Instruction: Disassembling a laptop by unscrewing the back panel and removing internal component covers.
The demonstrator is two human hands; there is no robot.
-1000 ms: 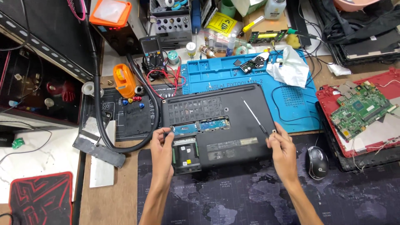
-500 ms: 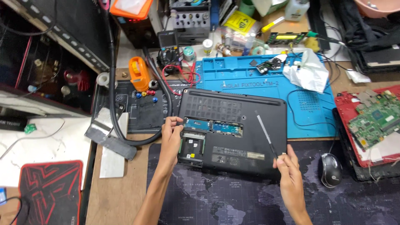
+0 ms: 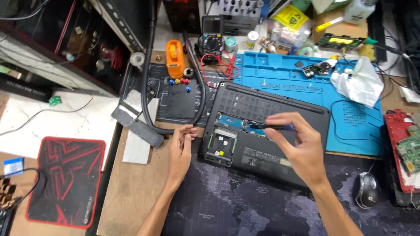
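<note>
My left hand (image 3: 181,148) lies loose and holds nothing, touching the desk (image 3: 131,192) just beside the black laptop (image 3: 267,131). My right hand (image 3: 302,146) pinches a thin screwdriver (image 3: 269,126) over the laptop's open slot. Farther back sits a blue mat (image 3: 302,83).

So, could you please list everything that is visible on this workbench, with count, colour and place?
laptop: one, black, upside down, centre, cover partly open
screwdriver: one, dark with blue end, over open bay
repair mat: one, blue, behind laptop
hose: one, black, left of laptop
tape dispenser: one, orange, upper centre
multimeter: one, dark, top centre
mouse: one, grey-black, right
mouse pad: one, black and red, left
circuit board: one, green, right edge
left hand: at laptop's left edge
right hand: holding screwdriver
</note>
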